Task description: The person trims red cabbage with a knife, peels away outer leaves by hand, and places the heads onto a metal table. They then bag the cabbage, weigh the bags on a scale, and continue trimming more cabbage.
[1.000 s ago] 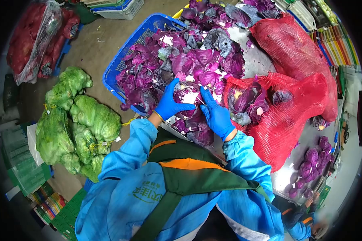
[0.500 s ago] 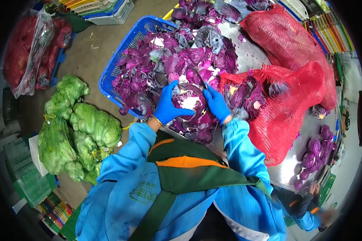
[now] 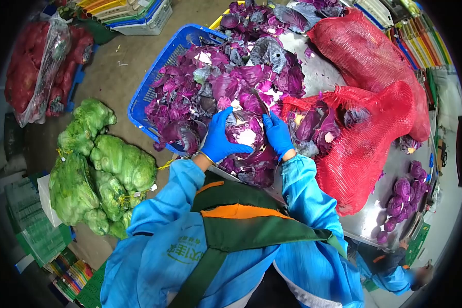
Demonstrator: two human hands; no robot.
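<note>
My left hand (image 3: 222, 137), in a blue glove, is wrapped around the left side of a red cabbage (image 3: 245, 131), thumb across its lower front. A pale cut patch shows on the cabbage's upper face. On its right side, my right hand (image 3: 278, 135), also gloved in blue, grips a knife (image 3: 260, 101) whose dark blade points up and away from me. The knife's handle is hidden in the fingers. Loose purple cabbage leaves (image 3: 223, 84) lie heaped beyond and below the cabbage.
A blue basket (image 3: 143, 97) full of leaves stands left of my hands. Red mesh sacks (image 3: 354, 164) of cabbages lie to the right on a metal table (image 3: 362, 223), with several trimmed cabbages (image 3: 403, 190). Bagged green vegetables (image 3: 123, 161) are at left. Another person (image 3: 390, 277) is at lower right.
The cabbage and both hands sit slightly further right in view, and the cabbage appears turned a little. My grip on cabbage and knife stays the same. The other person's hands have shifted.
</note>
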